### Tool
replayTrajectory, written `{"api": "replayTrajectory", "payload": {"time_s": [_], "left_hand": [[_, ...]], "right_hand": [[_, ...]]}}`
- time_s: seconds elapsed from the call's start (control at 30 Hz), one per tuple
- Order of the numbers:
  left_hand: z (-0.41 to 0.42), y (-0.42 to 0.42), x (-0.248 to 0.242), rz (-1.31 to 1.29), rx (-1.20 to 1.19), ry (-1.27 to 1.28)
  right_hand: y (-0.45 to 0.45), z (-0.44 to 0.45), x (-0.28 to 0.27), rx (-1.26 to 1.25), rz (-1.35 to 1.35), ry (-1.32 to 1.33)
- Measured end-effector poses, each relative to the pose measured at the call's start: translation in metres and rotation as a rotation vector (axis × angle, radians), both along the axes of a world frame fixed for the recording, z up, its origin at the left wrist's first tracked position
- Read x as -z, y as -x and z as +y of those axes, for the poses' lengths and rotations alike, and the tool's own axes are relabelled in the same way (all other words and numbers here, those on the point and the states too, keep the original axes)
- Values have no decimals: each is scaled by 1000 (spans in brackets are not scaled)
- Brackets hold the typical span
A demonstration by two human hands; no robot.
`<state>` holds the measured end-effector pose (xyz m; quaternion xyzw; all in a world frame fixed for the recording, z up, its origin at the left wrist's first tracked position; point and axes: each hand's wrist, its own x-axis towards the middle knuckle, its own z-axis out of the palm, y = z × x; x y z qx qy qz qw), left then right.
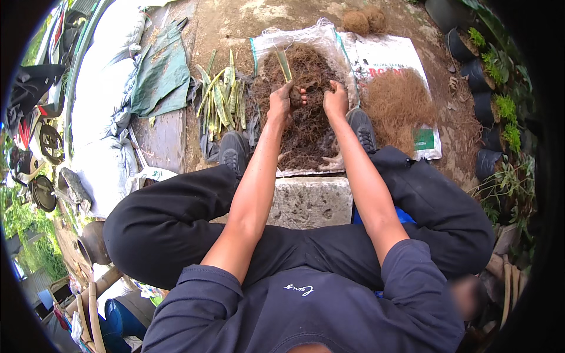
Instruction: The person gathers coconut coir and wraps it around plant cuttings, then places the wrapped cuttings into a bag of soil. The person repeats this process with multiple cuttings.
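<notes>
My left hand [282, 102] holds a snake plant leaf cutting [284, 65] by its lower end, the blade pointing away from me. Opposite it, my right hand [336, 99] is raised over the pile with its fingers bent; whether it grips any fibre cannot be told. Beneath both hands lies a heap of dark brown coconut fibre and soil [309, 128] on a woven plastic sack [342, 66]. Several more snake plant cuttings [224, 99] rest on black plastic to the left. Lighter loose coconut fibre [397, 106] is spread over a printed white sack [404, 44] at right.
A concrete block [311, 200] stands between my legs, below the sack. Balls of fibre [362, 20] lie at the far side. Black plant bags [484, 108] line the right edge. A green cloth [163, 73] and white filled sacks [103, 132] are at left, with my shoes flanking the heap.
</notes>
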<state>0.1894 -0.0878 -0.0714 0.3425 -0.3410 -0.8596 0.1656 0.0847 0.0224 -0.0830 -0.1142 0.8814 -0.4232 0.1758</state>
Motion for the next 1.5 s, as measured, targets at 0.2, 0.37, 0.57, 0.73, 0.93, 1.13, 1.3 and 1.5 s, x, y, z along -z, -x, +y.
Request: {"api": "replayTrajectory", "payload": {"time_s": [0.2, 0.37, 0.57, 0.73, 0.93, 1.13, 1.3, 1.5], "left_hand": [[4, -15, 28, -261, 90, 21], [12, -25, 39, -325, 115, 25], [19, -15, 38, -313, 183, 84], [16, -8, 31, -312, 245, 270], [13, -7, 12, -195, 207, 139], [10, -2, -4, 160, 147, -231], [18, 14, -26, 342, 134, -339], [38, 33, -43, 471, 127, -522]], "right_hand": [[-78, 28, 45, -414, -33, -478], [-93, 32, 45, -393, 233, -358], [-50, 27, 37, -456, 48, -317], [5, 32, 6, -663, -471, -85], [10, 32, -39, -351, -1096, 707], [5, 9, -79, -247, -997, 895], [-11, -8, -107, -133, -699, 1171], [-20, -12, -112, -17, -318, 1145]]}}
